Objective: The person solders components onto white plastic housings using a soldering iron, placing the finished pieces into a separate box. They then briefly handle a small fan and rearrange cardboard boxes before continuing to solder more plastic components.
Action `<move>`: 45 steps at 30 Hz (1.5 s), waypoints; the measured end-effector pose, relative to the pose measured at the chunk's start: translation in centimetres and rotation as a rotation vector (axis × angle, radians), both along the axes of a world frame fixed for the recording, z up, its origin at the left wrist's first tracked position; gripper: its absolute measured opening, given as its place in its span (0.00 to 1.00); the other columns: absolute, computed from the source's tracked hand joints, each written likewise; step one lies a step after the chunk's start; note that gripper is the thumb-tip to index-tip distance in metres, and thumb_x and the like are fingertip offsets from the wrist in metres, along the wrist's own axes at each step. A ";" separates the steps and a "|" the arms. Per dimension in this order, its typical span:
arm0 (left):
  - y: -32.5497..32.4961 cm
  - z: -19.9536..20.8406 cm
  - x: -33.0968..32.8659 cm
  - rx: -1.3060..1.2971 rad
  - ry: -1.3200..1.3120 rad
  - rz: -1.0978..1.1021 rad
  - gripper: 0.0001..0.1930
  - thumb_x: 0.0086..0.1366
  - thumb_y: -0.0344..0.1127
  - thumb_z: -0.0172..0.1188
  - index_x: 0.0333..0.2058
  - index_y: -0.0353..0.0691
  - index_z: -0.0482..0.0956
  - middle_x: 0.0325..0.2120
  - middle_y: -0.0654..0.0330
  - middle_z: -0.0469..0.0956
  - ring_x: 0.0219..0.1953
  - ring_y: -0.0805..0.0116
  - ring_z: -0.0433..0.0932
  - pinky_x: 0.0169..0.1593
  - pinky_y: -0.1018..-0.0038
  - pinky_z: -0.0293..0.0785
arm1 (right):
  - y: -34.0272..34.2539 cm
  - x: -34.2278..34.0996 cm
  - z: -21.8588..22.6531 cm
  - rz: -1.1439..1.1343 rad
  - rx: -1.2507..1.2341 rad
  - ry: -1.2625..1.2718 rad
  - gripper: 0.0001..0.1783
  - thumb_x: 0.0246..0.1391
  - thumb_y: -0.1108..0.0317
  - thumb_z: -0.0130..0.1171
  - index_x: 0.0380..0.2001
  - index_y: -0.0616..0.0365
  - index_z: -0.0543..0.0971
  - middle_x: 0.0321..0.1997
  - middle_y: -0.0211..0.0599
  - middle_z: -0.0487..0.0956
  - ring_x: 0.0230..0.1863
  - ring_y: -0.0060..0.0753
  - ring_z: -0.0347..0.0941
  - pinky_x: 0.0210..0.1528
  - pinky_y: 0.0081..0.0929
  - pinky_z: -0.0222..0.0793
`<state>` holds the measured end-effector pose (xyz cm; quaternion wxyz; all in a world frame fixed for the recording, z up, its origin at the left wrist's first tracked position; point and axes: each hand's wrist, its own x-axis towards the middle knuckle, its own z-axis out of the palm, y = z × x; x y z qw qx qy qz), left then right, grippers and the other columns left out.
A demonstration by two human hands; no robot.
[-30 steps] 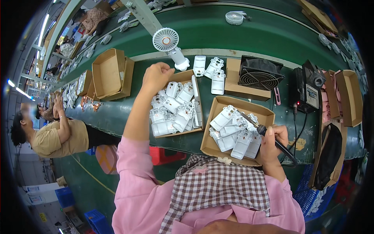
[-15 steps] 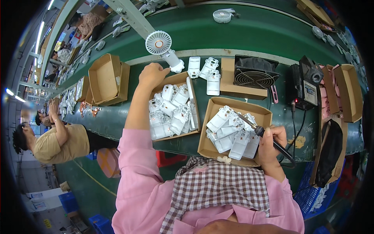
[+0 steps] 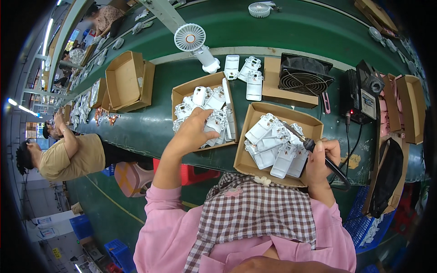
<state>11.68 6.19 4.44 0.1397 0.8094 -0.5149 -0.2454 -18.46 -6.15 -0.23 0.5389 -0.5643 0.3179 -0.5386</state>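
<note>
Left hand [image 3: 195, 129] is down in the left cardboard box [image 3: 200, 83], near edge of the bench [image 3: 154, 125], thumb and fingers apart on either side of one white shell [image 3: 215, 122]; can't tell if they actually pinch it. More of the same shells are piled around it in that box. Right hand [image 3: 324, 157] is clamped on the soldering iron [image 3: 308, 144], held slanted over the right cardboard box [image 3: 296, 113], which sits at the bench's near edge just beside the left one. Tip points up-left above the shell pile [image 3: 284, 159] in there; can't tell if it touches any. Three loose shells [image 3: 254, 85] lie close to the bench's far edge, overlapping or nearly so. White handheld fan [image 3: 190, 37] is at the far edge, just left of them. Black square fan [image 3: 302, 84] is right of them, same edge, with an open carton [image 3: 273, 82] against it. Black power unit [image 3: 359, 102], red light lit, sits toward the far right corner, cables running down from it. Copper-coloured bits [image 3: 107, 117] lie toward the bench's left end, near a brown box [image 3: 125, 82].
</note>
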 end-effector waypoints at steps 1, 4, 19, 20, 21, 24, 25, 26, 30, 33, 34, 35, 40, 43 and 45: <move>0.1 -0.4 -0.1 -0.018 0.014 0.026 0.34 0.46 0.34 0.72 0.53 0.35 0.69 0.41 0.49 0.73 0.45 0.50 0.73 0.48 0.66 0.70 | 0.0 0.0 0.0 -0.001 -0.003 0.000 0.10 0.58 0.70 0.51 0.25 0.56 0.63 0.17 0.24 0.61 0.17 0.12 0.53 0.20 0.14 0.49; 0.1 -0.4 -1.2 -0.159 0.062 0.032 0.31 0.45 0.32 0.72 0.50 0.36 0.71 0.38 0.49 0.74 0.42 0.52 0.74 0.45 0.66 0.70 | 0.0 0.0 0.0 -0.006 0.001 -0.004 0.11 0.57 0.70 0.52 0.25 0.56 0.63 0.17 0.24 0.61 0.16 0.12 0.53 0.19 0.14 0.49; 5.2 4.9 4.8 -0.040 0.109 0.223 0.23 0.51 0.33 0.68 0.45 0.33 0.73 0.32 0.48 0.78 0.38 0.58 0.78 0.41 0.69 0.72 | -0.2 0.5 0.0 -0.036 -0.005 -0.035 0.11 0.57 0.71 0.51 0.23 0.56 0.63 0.16 0.24 0.60 0.16 0.13 0.52 0.18 0.14 0.47; 5.0 5.5 4.9 -0.038 0.108 0.229 0.23 0.51 0.33 0.68 0.45 0.33 0.73 0.32 0.48 0.78 0.38 0.58 0.78 0.41 0.69 0.72 | -0.1 0.5 0.0 -0.030 -0.003 -0.035 0.11 0.57 0.71 0.51 0.23 0.56 0.63 0.16 0.24 0.60 0.16 0.13 0.52 0.18 0.14 0.47; 4.6 5.9 5.2 0.034 0.000 0.016 0.22 0.50 0.34 0.68 0.43 0.33 0.74 0.30 0.47 0.78 0.37 0.54 0.77 0.42 0.67 0.71 | -0.1 0.5 0.1 -0.022 -0.005 -0.034 0.11 0.57 0.72 0.51 0.23 0.56 0.62 0.16 0.24 0.60 0.16 0.13 0.52 0.18 0.14 0.48; 4.7 4.3 5.0 0.023 -0.216 -0.363 0.20 0.48 0.38 0.69 0.36 0.32 0.74 0.32 0.49 0.74 0.41 0.49 0.70 0.46 0.62 0.67 | -0.1 0.5 0.1 -0.015 -0.009 -0.037 0.11 0.57 0.72 0.51 0.23 0.56 0.62 0.16 0.24 0.60 0.15 0.13 0.52 0.18 0.14 0.48; 4.7 3.5 4.6 -0.017 -0.260 -0.445 0.19 0.49 0.39 0.68 0.35 0.32 0.74 0.35 0.49 0.73 0.43 0.49 0.69 0.48 0.62 0.66 | -0.2 0.5 0.1 -0.019 -0.012 -0.041 0.11 0.57 0.72 0.51 0.23 0.57 0.62 0.16 0.25 0.60 0.15 0.13 0.52 0.18 0.14 0.48; 4.7 2.9 3.9 0.047 -0.199 -0.416 0.20 0.51 0.39 0.67 0.36 0.32 0.73 0.38 0.49 0.71 0.45 0.48 0.67 0.49 0.61 0.65 | -0.2 0.5 0.0 -0.022 -0.011 -0.041 0.11 0.57 0.72 0.51 0.23 0.57 0.62 0.16 0.25 0.60 0.15 0.13 0.52 0.18 0.14 0.48; 5.4 2.2 2.4 0.134 -0.255 -0.360 0.24 0.54 0.40 0.65 0.44 0.33 0.68 0.38 0.46 0.71 0.44 0.46 0.67 0.49 0.60 0.65 | -0.3 0.4 -0.1 -0.027 -0.010 -0.041 0.11 0.56 0.73 0.51 0.23 0.57 0.62 0.16 0.25 0.61 0.15 0.13 0.53 0.18 0.13 0.49; 5.8 2.4 1.9 0.083 -0.212 -0.308 0.24 0.55 0.40 0.64 0.45 0.33 0.67 0.39 0.44 0.71 0.45 0.45 0.68 0.49 0.59 0.66 | -0.3 0.5 0.0 -0.023 -0.011 -0.029 0.11 0.56 0.73 0.51 0.23 0.57 0.62 0.16 0.25 0.61 0.15 0.13 0.53 0.18 0.14 0.50; 6.0 2.3 1.8 0.082 -0.211 -0.304 0.24 0.55 0.40 0.64 0.45 0.33 0.67 0.39 0.44 0.71 0.45 0.45 0.68 0.49 0.59 0.66 | -0.3 0.5 0.0 -0.022 -0.010 -0.028 0.11 0.56 0.73 0.52 0.23 0.57 0.62 0.16 0.25 0.61 0.15 0.13 0.53 0.17 0.14 0.50; 6.1 2.2 1.8 0.074 -0.173 -0.271 0.24 0.55 0.39 0.64 0.45 0.33 0.67 0.39 0.44 0.71 0.45 0.44 0.68 0.49 0.59 0.66 | -0.3 0.4 -0.1 -0.019 -0.010 -0.029 0.11 0.56 0.73 0.52 0.23 0.57 0.62 0.16 0.25 0.61 0.15 0.13 0.53 0.17 0.14 0.50; 7.2 2.7 2.5 0.081 -0.184 -0.226 0.22 0.57 0.35 0.63 0.48 0.32 0.67 0.39 0.47 0.73 0.45 0.50 0.72 0.49 0.63 0.68 | -0.5 0.1 -0.3 0.010 -0.004 -0.058 0.09 0.57 0.72 0.52 0.25 0.57 0.64 0.16 0.27 0.65 0.15 0.13 0.57 0.19 0.13 0.52; 7.6 2.4 2.6 -0.142 0.537 0.293 0.20 0.63 0.35 0.60 0.51 0.33 0.68 0.40 0.59 0.76 0.42 0.70 0.74 0.46 0.73 0.72 | -0.5 0.1 -0.1 0.005 -0.009 -0.061 0.09 0.57 0.71 0.52 0.25 0.57 0.64 0.16 0.27 0.65 0.15 0.14 0.57 0.19 0.13 0.52; 7.2 1.8 2.1 -0.204 0.761 0.381 0.21 0.62 0.37 0.61 0.50 0.34 0.69 0.39 0.60 0.77 0.40 0.72 0.75 0.44 0.75 0.72 | -0.5 0.0 -0.2 0.009 -0.015 -0.081 0.09 0.57 0.71 0.52 0.25 0.57 0.64 0.16 0.27 0.65 0.15 0.14 0.57 0.19 0.14 0.52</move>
